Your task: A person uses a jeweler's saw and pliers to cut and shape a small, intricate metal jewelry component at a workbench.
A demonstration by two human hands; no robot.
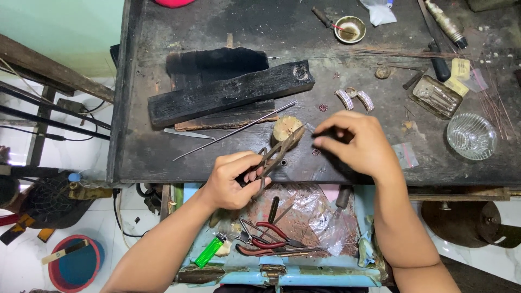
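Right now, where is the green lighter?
In the head view, the green lighter lies low in the tray under the workbench, just left of the red-handled pliers, below the left hand.

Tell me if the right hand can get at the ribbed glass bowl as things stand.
Probably yes. The right hand hovers over the bench with open dark surface between it and the glass bowl; only a small plastic bag lies flat there. Its fingers are pinched shut, though.
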